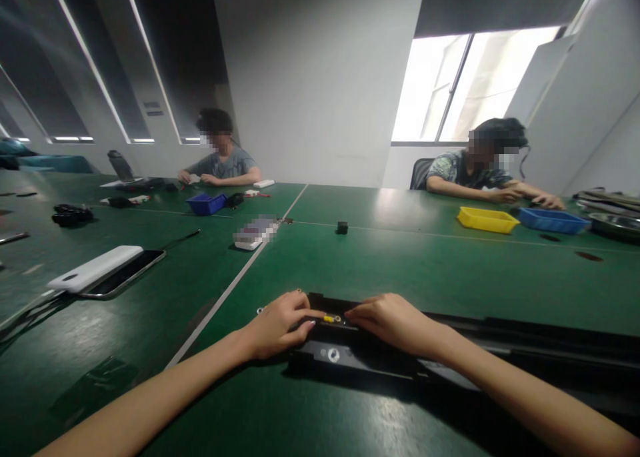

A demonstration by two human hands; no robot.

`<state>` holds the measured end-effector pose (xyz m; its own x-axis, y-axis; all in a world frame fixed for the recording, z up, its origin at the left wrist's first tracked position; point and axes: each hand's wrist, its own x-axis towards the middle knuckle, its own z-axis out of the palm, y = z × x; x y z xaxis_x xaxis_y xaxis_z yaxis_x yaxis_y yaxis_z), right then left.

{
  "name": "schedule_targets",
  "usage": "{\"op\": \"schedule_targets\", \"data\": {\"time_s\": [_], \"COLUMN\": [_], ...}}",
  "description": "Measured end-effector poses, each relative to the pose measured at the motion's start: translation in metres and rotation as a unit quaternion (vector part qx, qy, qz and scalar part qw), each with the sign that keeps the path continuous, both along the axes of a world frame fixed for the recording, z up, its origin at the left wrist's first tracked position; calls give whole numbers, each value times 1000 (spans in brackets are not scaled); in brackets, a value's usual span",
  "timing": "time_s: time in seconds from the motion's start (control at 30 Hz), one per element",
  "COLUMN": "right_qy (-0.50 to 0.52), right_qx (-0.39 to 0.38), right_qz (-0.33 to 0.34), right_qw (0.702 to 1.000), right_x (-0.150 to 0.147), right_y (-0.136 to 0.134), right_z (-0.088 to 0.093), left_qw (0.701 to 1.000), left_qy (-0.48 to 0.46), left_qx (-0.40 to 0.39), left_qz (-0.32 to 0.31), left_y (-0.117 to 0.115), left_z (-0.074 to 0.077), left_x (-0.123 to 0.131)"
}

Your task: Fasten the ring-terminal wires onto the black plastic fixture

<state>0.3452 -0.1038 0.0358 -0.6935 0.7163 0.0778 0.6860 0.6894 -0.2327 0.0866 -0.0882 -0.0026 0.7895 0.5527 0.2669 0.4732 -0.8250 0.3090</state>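
Note:
A long black metal housing (360, 363), shaped like a channel, lies in front of me and runs off to the right. My left hand (283, 320) is closed at its left end, index finger stretched along a lead with a yellow-sleeved ring terminal (329, 319). Most of that lead is hidden under the hand; a second metal ring (260, 310) pokes out left of the hand. Inside the channel, my right hand (393, 320) has its fingers pressed together, tips just right of the terminal's ring. Whatever those fingertips hold is hidden.
A small black block (342, 227) sits on the green table (300, 410) beyond the housing. Phones (125, 273) with cables lie left. Farther back are a dark blue bin (207, 204), a yellow tray (487, 220) and a blue tray (554, 221). Two people work across the table.

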Motion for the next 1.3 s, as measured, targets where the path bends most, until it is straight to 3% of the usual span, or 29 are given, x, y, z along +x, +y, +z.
{"op": "schedule_targets", "data": {"time_s": [1.3], "right_qy": [2], "right_qx": [-5], "right_qz": [0], "right_qw": [1000], "right_x": [-1], "right_y": [-2], "right_z": [3], "left_qw": [1000], "left_qy": [-12], "left_qx": [10], "left_qz": [1], "left_y": [-1], "left_z": [1], "left_x": [0]}}
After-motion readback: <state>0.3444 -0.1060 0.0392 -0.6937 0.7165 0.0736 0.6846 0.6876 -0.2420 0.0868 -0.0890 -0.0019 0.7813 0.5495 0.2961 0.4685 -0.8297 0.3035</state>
